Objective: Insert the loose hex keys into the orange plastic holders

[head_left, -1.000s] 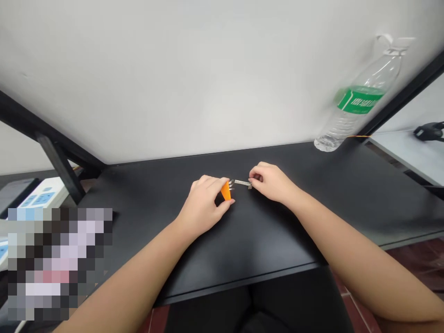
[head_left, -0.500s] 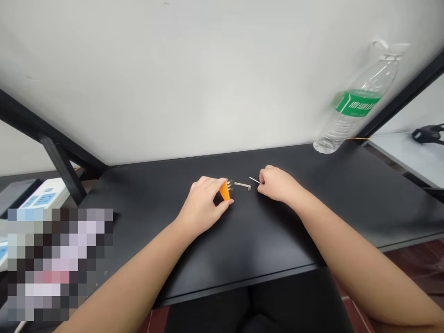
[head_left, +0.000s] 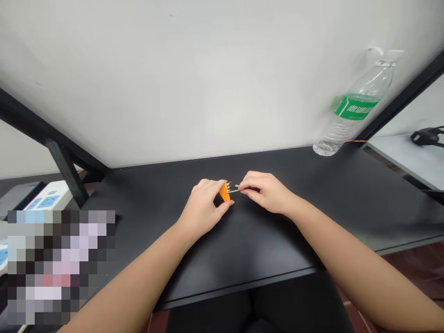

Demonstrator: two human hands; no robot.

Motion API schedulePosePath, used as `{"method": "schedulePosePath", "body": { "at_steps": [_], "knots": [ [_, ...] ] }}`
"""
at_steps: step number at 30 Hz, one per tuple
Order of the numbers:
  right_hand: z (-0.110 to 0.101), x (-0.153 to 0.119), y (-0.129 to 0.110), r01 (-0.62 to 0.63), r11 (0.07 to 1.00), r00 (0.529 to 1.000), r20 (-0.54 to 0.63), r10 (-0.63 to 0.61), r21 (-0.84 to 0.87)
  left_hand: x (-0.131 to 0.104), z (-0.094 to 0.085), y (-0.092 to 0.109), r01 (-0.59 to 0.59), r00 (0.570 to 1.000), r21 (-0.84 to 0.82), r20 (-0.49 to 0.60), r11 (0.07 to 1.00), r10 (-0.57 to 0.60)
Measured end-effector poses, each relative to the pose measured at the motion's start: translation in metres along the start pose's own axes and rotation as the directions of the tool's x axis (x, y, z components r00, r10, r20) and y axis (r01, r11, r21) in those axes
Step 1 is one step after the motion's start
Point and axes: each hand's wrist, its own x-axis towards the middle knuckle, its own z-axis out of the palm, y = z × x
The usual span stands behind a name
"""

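My left hand (head_left: 204, 203) is closed around an orange hex key holder (head_left: 225, 192), thumb below and fingers above. Several short metal key ends (head_left: 229, 185) stick out of the holder's right side. Pinched between the thumb and fingers of my right hand (head_left: 265, 190) is a thin silver hex key (head_left: 233, 191), its far end at the holder's face. Whether that end sits inside a slot is too small to tell. My right hand mostly covers the loose hex keys on the black table (head_left: 194, 277).
A clear plastic bottle with a green label (head_left: 355, 108) stands at the back right by the pale wall (head_left: 215, 83). Black metal frame bars (head_left: 67, 171) rise at left. Power strips (head_left: 48, 199) and a blurred-out patch lie at far left; a black object (head_left: 428, 136) is far right.
My right hand has moved left with the hex key, bringing its end to the orange holder and covering the loose keys. My left hand keeps hold of the holder in nearly the same place.
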Motion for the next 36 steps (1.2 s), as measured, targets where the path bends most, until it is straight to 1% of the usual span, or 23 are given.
{"method": "schedulePosePath", "body": {
  "at_steps": [4, 9, 19, 23, 25, 27, 30, 32, 34, 36],
  "knots": [
    [0.0, 0.0, -0.001, 0.034, 0.999, 0.999, -0.009, -0.034, -0.024, 0.0, 0.0, 0.001, -0.01, 1.0, -0.008, -0.026, 1.0, 0.01],
    [-0.004, -0.001, -0.001, 0.053, 0.998, 0.998, -0.039, -0.054, -0.014, -0.001, 0.0, 0.0, -0.03, 0.997, -0.028, -0.073, 0.999, 0.028],
    [-0.005, -0.003, 0.0, 0.041, 0.999, 0.998, -0.048, -0.042, -0.02, -0.001, -0.001, 0.0, -0.015, 0.995, -0.046, -0.102, 0.999, 0.01],
    [-0.004, -0.004, 0.001, 0.051, 0.998, 0.998, -0.026, -0.052, -0.038, -0.002, -0.001, 0.001, -0.021, 0.997, -0.033, -0.075, 0.999, 0.018],
    [-0.001, -0.004, -0.003, 0.064, 0.996, 0.998, -0.019, -0.065, -0.067, -0.002, -0.001, 0.002, -0.034, 0.998, -0.008, -0.05, 0.999, 0.033],
    [0.005, -0.004, -0.01, 0.067, 0.997, 0.998, 0.005, -0.067, -0.049, -0.002, -0.001, 0.004, -0.054, 0.998, 0.009, -0.017, 0.999, 0.054],
    [0.014, -0.003, -0.02, 0.023, 0.999, 0.997, 0.078, -0.027, 0.047, -0.002, -0.001, 0.007, -0.068, 0.997, 0.008, 0.047, 0.998, 0.068],
    [0.015, -0.002, -0.02, -0.028, 0.998, 0.997, 0.067, 0.024, 0.057, -0.001, -0.001, 0.007, -0.06, 0.996, 0.013, 0.06, 0.998, 0.059],
    [0.01, -0.003, -0.013, -0.095, 0.996, 0.996, 0.004, 0.095, -0.006, -0.002, -0.001, 0.005, -0.052, 0.997, 0.019, 0.049, 0.998, 0.051],
    [0.003, -0.004, 0.0, -0.185, 0.976, 0.983, -0.039, 0.181, -0.119, -0.002, -0.001, 0.002, -0.049, 0.998, 0.021, 0.039, 0.999, 0.049]
  ]
}}
